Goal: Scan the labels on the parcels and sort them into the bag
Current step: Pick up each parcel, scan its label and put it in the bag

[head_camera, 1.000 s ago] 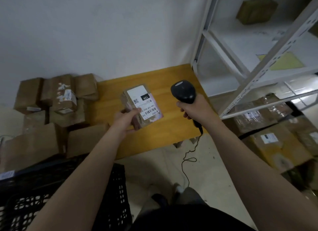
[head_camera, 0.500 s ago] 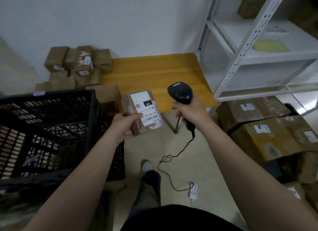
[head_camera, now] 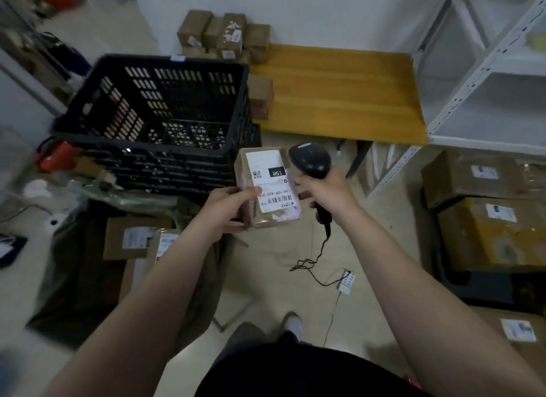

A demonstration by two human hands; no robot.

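My left hand (head_camera: 229, 209) grips a small brown parcel (head_camera: 273, 216) by its left side, thumb on the white label (head_camera: 273, 184) that faces up. Right beside it, my right hand (head_camera: 326, 191) holds a black barcode scanner (head_camera: 310, 160) by the handle; its head sits just right of the parcel's top corner. Below and to the left, a dark green bag (head_camera: 76, 278) lies open on the floor with labelled cardboard parcels (head_camera: 133, 240) inside. More parcels (head_camera: 224, 36) are stacked at the wall on the left end of the wooden table (head_camera: 339, 92).
A black plastic crate (head_camera: 156, 101) stands on another crate, left of the table. White metal shelving (head_camera: 487, 71) is at the right, with large taped boxes (head_camera: 484, 207) on the floor below. The scanner cable (head_camera: 313, 257) trails across the floor to a white power strip (head_camera: 347, 281).
I have turned left and stepped back from the table. The parcel and scanner came along, now above the floor beside the crate. The bag has come into view.
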